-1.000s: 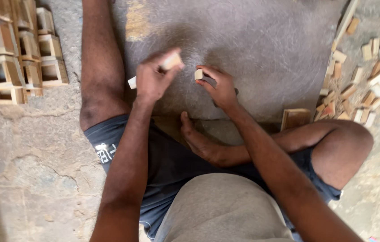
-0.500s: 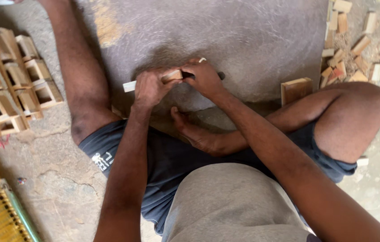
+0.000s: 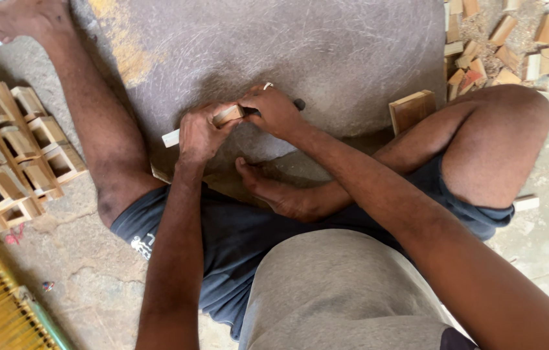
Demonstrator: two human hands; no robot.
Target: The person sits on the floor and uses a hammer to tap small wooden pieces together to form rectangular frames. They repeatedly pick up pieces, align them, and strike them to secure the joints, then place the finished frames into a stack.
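The left hand [image 3: 198,133] is closed around a pale rectangular wooden strip [image 3: 204,125], whose ends stick out both sides of the fist. The right hand [image 3: 273,109] is clenched over a dark-handled tool [image 3: 297,103] at the strip's right end. Both hover above a grey scratched stone slab [image 3: 326,52], with stacked open wooden frames [image 3: 22,146] lying left.

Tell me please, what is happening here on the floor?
A person sits on the floor and works on a small wood strip over a grey stone slab. The left hand grips the strip, and the right hand presses a dark tool at its end. Stacked wooden frames lie to the left, loose wood blocks to the right.
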